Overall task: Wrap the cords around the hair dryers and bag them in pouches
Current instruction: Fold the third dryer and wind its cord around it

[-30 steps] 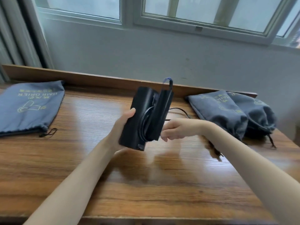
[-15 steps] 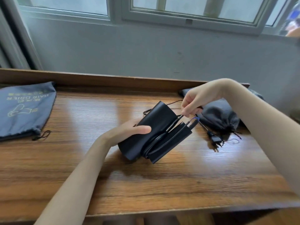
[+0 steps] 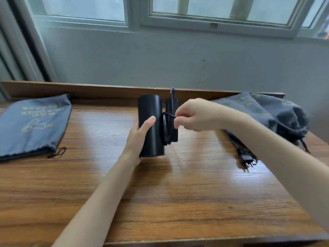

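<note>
A black folded hair dryer (image 3: 152, 125) stands upright above the middle of the wooden table (image 3: 178, 202). My left hand (image 3: 138, 138) grips its barrel from the left. My right hand (image 3: 194, 114) pinches the black cord (image 3: 166, 129) at the dryer's folded handle, where several loops are wound. The cord's plug (image 3: 246, 159) lies on the table at the right. An empty flat grey pouch (image 3: 33, 123) printed "HAIR DRIER" lies at the far left.
Two filled grey pouches (image 3: 277, 114) lie at the back right against the table's raised wooden back ledge (image 3: 89, 90). A grey wall and a window rise behind it. The table's front edge runs along the bottom of the view.
The dryer has been turned from lying tilted to standing upright. My right hand has come down from above the pouches to the handle, drawing the cord round it.
</note>
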The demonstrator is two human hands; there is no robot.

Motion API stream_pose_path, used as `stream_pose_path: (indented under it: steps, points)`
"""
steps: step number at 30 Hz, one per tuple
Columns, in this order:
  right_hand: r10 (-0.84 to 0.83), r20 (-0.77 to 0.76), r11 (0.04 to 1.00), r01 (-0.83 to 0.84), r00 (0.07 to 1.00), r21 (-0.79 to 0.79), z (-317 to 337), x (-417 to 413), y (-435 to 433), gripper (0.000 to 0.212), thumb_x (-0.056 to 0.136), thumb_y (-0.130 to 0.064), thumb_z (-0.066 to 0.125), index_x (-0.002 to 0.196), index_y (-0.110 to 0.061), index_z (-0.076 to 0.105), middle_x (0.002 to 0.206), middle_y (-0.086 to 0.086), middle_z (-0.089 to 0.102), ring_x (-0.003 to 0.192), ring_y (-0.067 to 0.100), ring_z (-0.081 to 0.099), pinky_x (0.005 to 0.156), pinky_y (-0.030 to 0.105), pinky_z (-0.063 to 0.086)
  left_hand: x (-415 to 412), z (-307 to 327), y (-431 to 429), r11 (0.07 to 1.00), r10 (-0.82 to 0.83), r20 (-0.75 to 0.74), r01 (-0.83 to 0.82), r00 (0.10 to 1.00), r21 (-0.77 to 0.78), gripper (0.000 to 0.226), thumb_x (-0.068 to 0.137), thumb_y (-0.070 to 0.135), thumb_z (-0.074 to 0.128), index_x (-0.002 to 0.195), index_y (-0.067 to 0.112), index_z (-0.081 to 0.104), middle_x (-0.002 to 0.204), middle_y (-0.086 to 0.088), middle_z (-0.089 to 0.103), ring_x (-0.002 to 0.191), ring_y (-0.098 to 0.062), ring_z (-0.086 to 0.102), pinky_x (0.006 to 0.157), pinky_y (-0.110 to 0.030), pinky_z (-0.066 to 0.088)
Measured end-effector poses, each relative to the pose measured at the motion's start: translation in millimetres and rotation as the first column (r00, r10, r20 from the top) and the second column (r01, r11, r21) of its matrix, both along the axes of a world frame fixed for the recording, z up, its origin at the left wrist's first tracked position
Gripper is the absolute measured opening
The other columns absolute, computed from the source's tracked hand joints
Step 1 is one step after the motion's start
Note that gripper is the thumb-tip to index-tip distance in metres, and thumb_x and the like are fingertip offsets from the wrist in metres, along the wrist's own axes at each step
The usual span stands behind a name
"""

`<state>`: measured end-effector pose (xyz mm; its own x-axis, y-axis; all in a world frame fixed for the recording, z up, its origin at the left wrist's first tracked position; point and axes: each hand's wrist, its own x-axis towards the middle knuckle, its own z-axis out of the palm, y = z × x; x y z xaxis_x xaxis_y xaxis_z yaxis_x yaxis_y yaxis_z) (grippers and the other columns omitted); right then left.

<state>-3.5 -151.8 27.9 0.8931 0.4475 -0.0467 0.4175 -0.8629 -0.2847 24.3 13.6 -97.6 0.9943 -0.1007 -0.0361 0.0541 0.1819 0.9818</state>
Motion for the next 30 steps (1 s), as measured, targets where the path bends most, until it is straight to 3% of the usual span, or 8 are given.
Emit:
stream_pose_path:
  steps: [4, 8, 13, 15, 19, 21, 25, 30]
  points:
    - [0.0, -0.053, 0.998, 0.003, 0.999, 0.062, -41.7, -7.3, 18.5, 0.028, 0.097, -0.019, 0.034, 0.089, -0.011, 0.059, 0.058, -0.006, 0.058, 0.051, 0.012, 0.058, 0.06, 0.024, 0.044, -1.4, 0.4, 1.8, 0.976, 0.045, -0.052, -0.055, 0.998, -0.21, 0.068, 0.066, 0.056, 0.063, 0.122, 0.017, 0.057, 0.111, -0.014, 0.067, 0.099, -0.031, 0.065, 0.077, -0.04, 0.054]
    - [-0.004, -0.096, 0.982, 0.022, 0.995, 0.186, -58.8, -9.6, 14.3, 0.03, 0.099, -0.02, 0.031, 0.088, -0.011, 0.058, 0.057, -0.005, 0.056, 0.047, 0.008, 0.055, 0.059, 0.019, 0.042, -1.2, -0.7, 1.1, 0.946, 0.079, -0.035, -0.086, 0.996, -0.312, 0.065, 0.071, 0.053, 0.063, 0.123, 0.015, 0.056, 0.115, -0.017, 0.065, 0.103, -0.035, 0.063, 0.088, -0.049, 0.052]
    - [0.06, -0.097, 0.923, -0.018, 0.993, 0.384, -70.9, -16.6, 8.8, 0.034, 0.1, -0.023, 0.034, 0.073, -0.021, 0.055, 0.052, -0.007, 0.047, 0.041, 0.004, 0.046, 0.05, 0.016, 0.036, -6.0, 5.9, -2.3, 0.875, 0.1, 0.075, -0.052, 0.992, -0.481, 0.045, 0.087, 0.044, 0.045, 0.119, 0.015, 0.057, 0.107, -0.008, 0.068, 0.094, -0.02, 0.066, 0.078, -0.031, 0.055]
    - [0.105, -0.069, 0.909, -0.067, 0.992, 0.412, -77.7, -18.5, 2.8, 0.036, 0.1, -0.024, 0.036, 0.069, -0.024, 0.053, 0.049, -0.011, 0.045, 0.044, 0.004, 0.042, 0.05, 0.017, 0.032, -3.7, 6.6, 3.5, 0.783, 0.134, 0.072, -0.061, 0.988, -0.619, 0.045, 0.09, 0.045, 0.041, 0.121, 0.016, 0.056, 0.105, -0.007, 0.065, 0.091, -0.019, 0.063, 0.077, -0.03, 0.051]
    - [0.134, -0.024, 0.89, -0.109, 0.991, 0.444, -91.0, -14.1, -19.3, 0.034, 0.097, -0.032, 0.038, 0.066, -0.032, 0.051, 0.053, -0.013, 0.043, 0.052, 0.006, 0.038, 0.053, 0.021, 0.03, 2.7, 5.9, 23.1, 0.474, 0.125, -0.082, -0.132, 0.989, -0.871, 0.051, 0.083, 0.052, 0.046, 0.117, 0.015, 0.058, 0.096, -0.007, 0.063, 0.079, -0.019, 0.06, 0.072, -0.027, 0.05]
    - [0.113, -0.041, 0.874, -0.08, 0.993, 0.479, -92.1, -4.9, -27.6, 0.033, 0.095, -0.034, 0.038, 0.066, -0.032, 0.052, 0.055, -0.012, 0.042, 0.053, 0.005, 0.036, 0.053, 0.02, 0.029, 1.7, 6.1, 26.7, 0.415, 0.076, -0.085, -0.109, 0.993, -0.903, 0.05, 0.082, 0.051, 0.048, 0.116, 0.015, 0.057, 0.093, -0.006, 0.063, 0.075, -0.018, 0.061, 0.069, -0.024, 0.052]
    - [0.075, -0.063, 0.903, -0.041, 0.995, 0.429, -94.3, 15.2, -37.9, 0.035, 0.099, -0.022, 0.041, 0.066, -0.026, 0.052, 0.053, -0.016, 0.043, 0.051, 0.003, 0.036, 0.053, 0.014, 0.029, -0.8, 1.4, 19.5, 0.423, -0.114, -0.024, 0.027, 0.993, -0.906, 0.053, 0.085, 0.051, 0.049, 0.124, 0.016, 0.046, 0.1, -0.002, 0.058, 0.081, -0.014, 0.06, 0.072, -0.022, 0.054]
    - [-0.112, 0.004, 0.904, 0.101, 0.994, 0.416, -92.5, 37.9, -57.2, 0.036, 0.092, -0.027, 0.054, 0.057, -0.025, 0.049, 0.053, -0.01, 0.039, 0.049, 0.004, 0.034, 0.052, 0.021, 0.028, -4.7, 2.7, 12.2, 0.617, -0.338, 0.066, 0.274, 0.939, -0.738, 0.055, 0.089, 0.052, 0.04, 0.127, 0.012, 0.045, 0.099, -0.005, 0.06, 0.075, -0.016, 0.062, 0.062, -0.026, 0.055]
